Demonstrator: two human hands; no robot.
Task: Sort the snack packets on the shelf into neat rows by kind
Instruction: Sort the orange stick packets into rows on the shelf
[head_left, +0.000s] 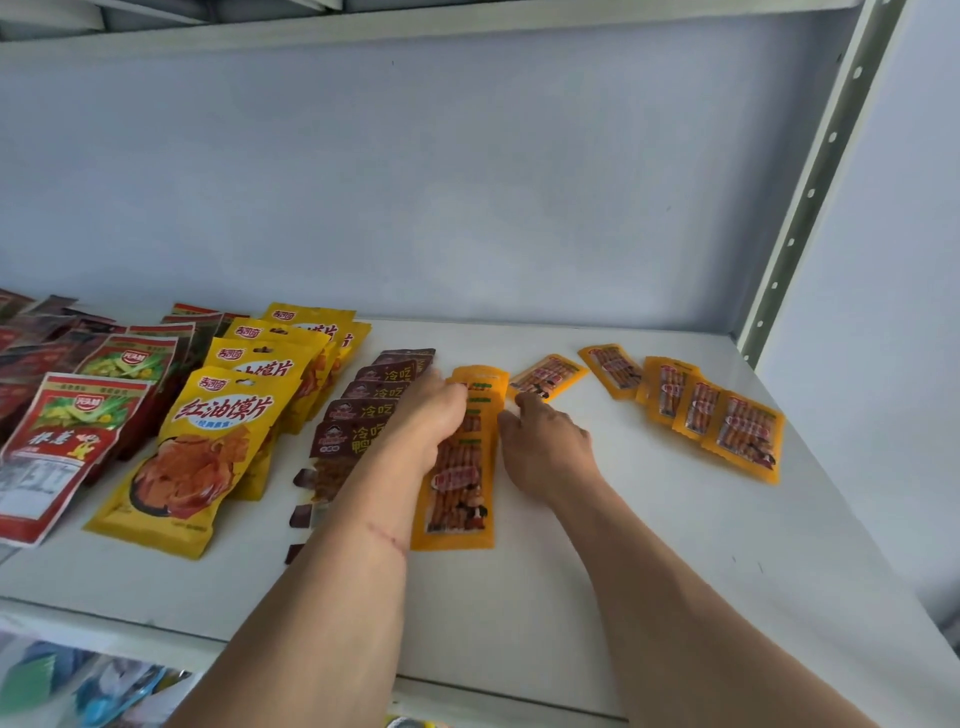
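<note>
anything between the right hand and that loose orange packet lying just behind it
Nothing visible. The right hand sits at the orange packet row; the tilted small orange sausage packet lies just beyond its fingertips on bare white shelf.

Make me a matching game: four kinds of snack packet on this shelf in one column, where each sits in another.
1. red packets
2. big yellow packets
3. dark brown packets
4. loose orange packets

A. scattered at the right
B. far left
C. row just left of the left hand
D. row between red and brown

Pairs: 1-B, 2-D, 3-C, 4-A
</note>
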